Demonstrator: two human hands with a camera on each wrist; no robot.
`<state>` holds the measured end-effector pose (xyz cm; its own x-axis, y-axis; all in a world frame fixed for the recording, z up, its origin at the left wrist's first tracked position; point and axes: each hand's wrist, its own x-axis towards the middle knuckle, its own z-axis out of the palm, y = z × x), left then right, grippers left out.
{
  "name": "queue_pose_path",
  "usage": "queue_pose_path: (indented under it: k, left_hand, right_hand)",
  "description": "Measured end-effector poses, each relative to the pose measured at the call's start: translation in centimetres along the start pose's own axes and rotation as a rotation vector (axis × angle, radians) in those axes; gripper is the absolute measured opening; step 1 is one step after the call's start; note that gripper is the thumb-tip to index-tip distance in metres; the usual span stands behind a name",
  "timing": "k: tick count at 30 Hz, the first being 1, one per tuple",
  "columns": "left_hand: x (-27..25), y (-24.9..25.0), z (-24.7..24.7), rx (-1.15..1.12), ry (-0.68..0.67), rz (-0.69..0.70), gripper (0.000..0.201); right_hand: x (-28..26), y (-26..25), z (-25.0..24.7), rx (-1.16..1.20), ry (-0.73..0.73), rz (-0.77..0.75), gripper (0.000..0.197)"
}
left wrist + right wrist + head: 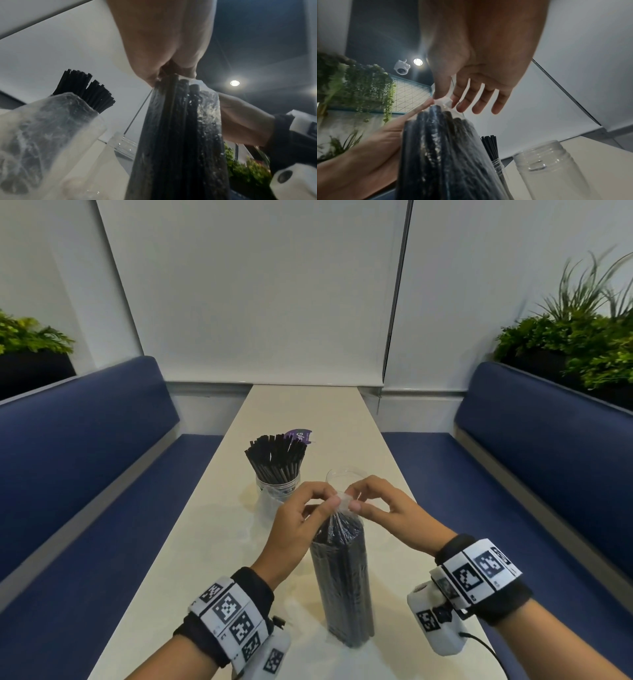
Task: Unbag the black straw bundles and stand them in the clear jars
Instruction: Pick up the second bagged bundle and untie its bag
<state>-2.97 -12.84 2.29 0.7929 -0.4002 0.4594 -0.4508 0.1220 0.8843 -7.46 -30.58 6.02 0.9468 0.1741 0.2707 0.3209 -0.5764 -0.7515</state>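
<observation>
A bundle of black straws in a clear plastic bag [344,573] stands upright on the table near me. My left hand [318,508] and my right hand [363,501] both pinch the gathered top of the bag [442,102] from either side. Behind it stands an empty clear jar [346,475], partly hidden by my fingers, and it shows plainly in the right wrist view as the empty jar [553,170]. To the left, a second clear jar [277,484] holds loose black straws [275,455] standing upright. In the left wrist view the bagged bundle [180,135] fills the middle.
A crumpled empty plastic bag [42,128] lies beside the filled jar. A purple label [298,435] lies behind that jar. The long white table [308,405] runs between two blue benches [85,457]. Planters with green plants [582,344] sit behind the benches.
</observation>
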Motion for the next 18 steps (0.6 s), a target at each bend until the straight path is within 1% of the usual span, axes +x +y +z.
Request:
queue_pose_path:
  k: [2, 3, 5, 7, 10, 12, 14, 15, 17, 18]
  left_hand:
    - [0.1, 0.0, 0.0, 0.046, -0.027, 0.018, 0.008]
    - [0.2, 0.1, 0.0, 0.088, -0.034, 0.045, 0.011]
    - [0.2, 0.2, 0.0, 0.206, -0.026, 0.136, 0.023]
    - [0.3, 0.4, -0.2, 0.335, -0.016, 0.233, 0.031]
    - [0.4, 0.4, -0.7, 0.494, 0.009, 0.341, 0.029]
    - [0.2, 0.4, -0.5, 0.56, 0.031, 0.385, 0.025]
    - [-0.2, 0.3, -0.2, 0.544, 0.061, 0.368, 0.019]
    - [-0.4, 0.4, 0.0, 0.505, 0.082, 0.328, 0.014]
    - [-0.7, 0.4, 0.2, 0.417, 0.135, 0.206, 0.005]
    - [-0.8, 0.4, 0.3, 0.374, 0.152, 0.137, 0.004]
  right_hand:
    - [0.0, -0.1, 0.1, -0.023, 0.002, -0.001, 0.014]
    - [0.1, -0.2, 0.2, -0.034, 0.03, -0.005, 0.013]
    - [0.1, -0.3, 0.2, -0.029, 0.094, -0.019, 0.013]
    - [0.1, -0.5, 0.3, -0.004, 0.111, -0.006, 0.013]
    - [0.0, -0.6, 0.2, 0.026, 0.098, 0.032, 0.014]
    - [0.2, -0.7, 0.1, 0.04, 0.091, 0.067, 0.014]
    - [0.4, -0.8, 0.1, 0.053, 0.075, 0.084, 0.017]
    - [0.5, -0.8, 0.2, 0.062, 0.06, 0.084, 0.019]
    - [0.4, -0.8, 0.3, 0.086, 0.015, 0.094, 0.02]
    - [0.2, -0.8, 0.3, 0.1, -0.005, 0.092, 0.017]
